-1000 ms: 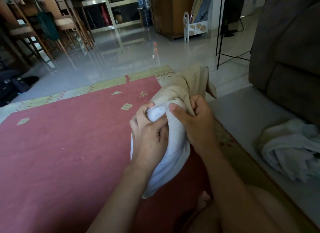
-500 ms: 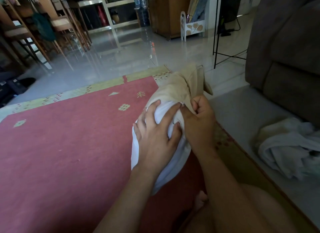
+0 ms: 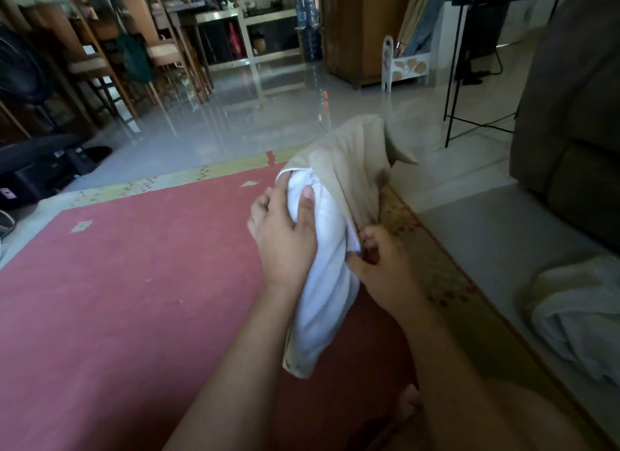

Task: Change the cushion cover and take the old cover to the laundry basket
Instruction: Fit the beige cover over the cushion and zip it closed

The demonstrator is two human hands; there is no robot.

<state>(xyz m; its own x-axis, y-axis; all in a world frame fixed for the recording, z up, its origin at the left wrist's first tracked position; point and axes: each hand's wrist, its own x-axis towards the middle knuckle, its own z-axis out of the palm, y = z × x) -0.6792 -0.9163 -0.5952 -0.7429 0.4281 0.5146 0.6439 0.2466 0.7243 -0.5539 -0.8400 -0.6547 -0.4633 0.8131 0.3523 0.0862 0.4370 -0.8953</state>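
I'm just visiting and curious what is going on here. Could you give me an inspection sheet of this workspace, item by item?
Surface: red rug with a patterned green border, on a glossy tiled floor.
Job's things: white cushion partly inside a beige cover; laundry basket not seen.
Clutter: crumpled white cloth on the floor at the right.
Hands: left hand grips the cushion; right hand pinches the cover's edge.
Cables: black cable behind the black stand.
Surroundings: brown sofa, wooden chairs, water bottles, white rack.
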